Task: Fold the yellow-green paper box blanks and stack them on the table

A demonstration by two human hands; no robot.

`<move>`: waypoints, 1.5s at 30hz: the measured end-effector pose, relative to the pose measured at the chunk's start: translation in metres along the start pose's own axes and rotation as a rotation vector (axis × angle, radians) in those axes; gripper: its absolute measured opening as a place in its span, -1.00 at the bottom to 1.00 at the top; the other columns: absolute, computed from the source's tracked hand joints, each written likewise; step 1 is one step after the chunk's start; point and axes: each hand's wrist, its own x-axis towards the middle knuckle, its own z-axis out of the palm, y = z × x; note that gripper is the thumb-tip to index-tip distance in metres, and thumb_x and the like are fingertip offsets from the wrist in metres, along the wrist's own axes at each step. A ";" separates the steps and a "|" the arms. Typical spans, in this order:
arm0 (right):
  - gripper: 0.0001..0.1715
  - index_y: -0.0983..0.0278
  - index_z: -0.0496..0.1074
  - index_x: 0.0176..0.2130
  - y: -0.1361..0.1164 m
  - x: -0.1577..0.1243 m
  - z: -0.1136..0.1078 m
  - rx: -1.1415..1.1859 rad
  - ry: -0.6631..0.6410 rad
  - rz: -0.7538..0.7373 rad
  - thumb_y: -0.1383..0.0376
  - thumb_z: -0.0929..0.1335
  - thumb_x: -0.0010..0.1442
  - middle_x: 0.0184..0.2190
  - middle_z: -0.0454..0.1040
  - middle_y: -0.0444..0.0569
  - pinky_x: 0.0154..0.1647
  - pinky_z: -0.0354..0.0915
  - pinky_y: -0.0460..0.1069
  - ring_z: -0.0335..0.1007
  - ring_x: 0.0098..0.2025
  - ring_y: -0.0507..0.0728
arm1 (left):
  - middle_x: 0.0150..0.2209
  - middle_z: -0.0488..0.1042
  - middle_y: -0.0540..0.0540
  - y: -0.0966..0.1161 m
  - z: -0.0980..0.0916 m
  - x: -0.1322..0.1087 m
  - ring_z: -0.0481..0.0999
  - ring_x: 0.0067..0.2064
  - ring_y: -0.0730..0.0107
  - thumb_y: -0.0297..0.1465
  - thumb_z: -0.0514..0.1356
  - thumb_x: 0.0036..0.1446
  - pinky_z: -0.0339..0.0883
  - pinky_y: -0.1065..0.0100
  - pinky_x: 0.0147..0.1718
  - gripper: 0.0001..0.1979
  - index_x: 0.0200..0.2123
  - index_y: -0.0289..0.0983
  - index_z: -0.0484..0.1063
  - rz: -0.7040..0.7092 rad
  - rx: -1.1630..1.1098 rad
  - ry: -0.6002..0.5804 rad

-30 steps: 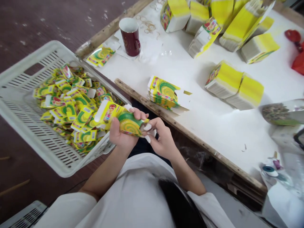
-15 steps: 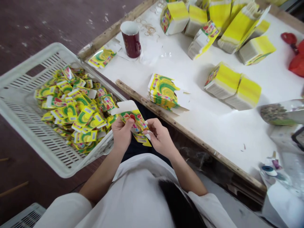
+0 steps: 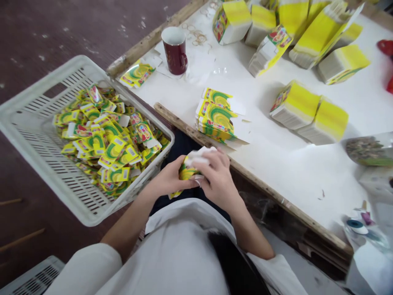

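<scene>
Close to my body, between the table edge and the basket, I hold a small yellow-green printed carton [image 3: 186, 172] with white flaps. My left hand [image 3: 167, 177] is closed around its lower left side. My right hand [image 3: 217, 174] grips the upper right end, its fingers bent over the white flaps, which are blurred. Much of the carton is hidden by my fingers. A pile of flat cartons [image 3: 216, 119] of the same print lies on the table just beyond my hands. To the left, a white plastic basket [image 3: 89, 219] contains many similar small cartons [image 3: 115, 147].
On the white table [image 3: 276, 176] stand a maroon mug [image 3: 175, 55], loose rubber bands [image 3: 199, 39] and bundled carton stacks [image 3: 310, 110]. A flat carton [image 3: 137, 75] lies by the mug. A clear bag [image 3: 365, 149] is at the right. The table's wooden edge [image 3: 264, 184] runs beside me.
The carton has been turned in my hands, and my right hand has moved up over its white flaps. One carton on the table pile now shows shifted behind the others. The view has moved slightly.
</scene>
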 end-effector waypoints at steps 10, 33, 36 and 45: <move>-0.58 0.16 0.46 0.12 0.020 -0.006 0.031 0.634 -0.006 0.456 0.11 0.28 0.35 0.17 0.50 0.01 0.34 0.21 0.24 0.37 0.25 0.27 | 0.01 0.42 -0.14 -0.001 0.038 -0.007 0.55 -0.07 0.20 -0.36 0.34 0.03 0.45 0.24 -0.12 -0.32 0.18 -0.15 0.13 0.210 0.210 0.372; -0.62 0.12 0.48 0.08 0.048 -0.013 0.009 0.188 -0.227 0.056 0.35 0.31 0.31 0.37 0.20 0.10 0.25 0.35 0.18 0.25 0.36 0.25 | -0.03 0.56 -0.16 -0.006 0.002 -0.005 0.62 -0.07 0.09 -0.24 0.43 -0.08 0.50 0.16 -0.10 -0.35 0.08 -0.22 0.33 0.043 0.237 0.274; -0.66 0.16 0.45 0.06 0.046 -0.008 -0.001 0.249 -0.295 0.002 0.33 0.35 0.29 0.30 0.25 0.17 0.29 0.29 0.21 0.24 0.35 0.25 | 0.01 0.56 -0.17 -0.001 -0.003 -0.005 0.62 -0.03 0.07 -0.27 0.44 -0.10 0.50 0.16 -0.08 -0.31 0.11 -0.23 0.32 0.083 0.260 0.231; -0.21 0.19 0.00 0.30 0.025 -0.008 0.011 0.361 -0.086 0.077 0.25 0.41 0.22 0.29 0.17 0.25 0.29 0.27 0.28 0.19 0.33 0.31 | -0.04 0.56 -0.09 -0.006 0.021 -0.004 0.62 -0.07 0.16 -0.31 0.44 -0.05 0.51 0.19 -0.08 -0.38 0.08 -0.16 0.33 0.204 0.061 0.420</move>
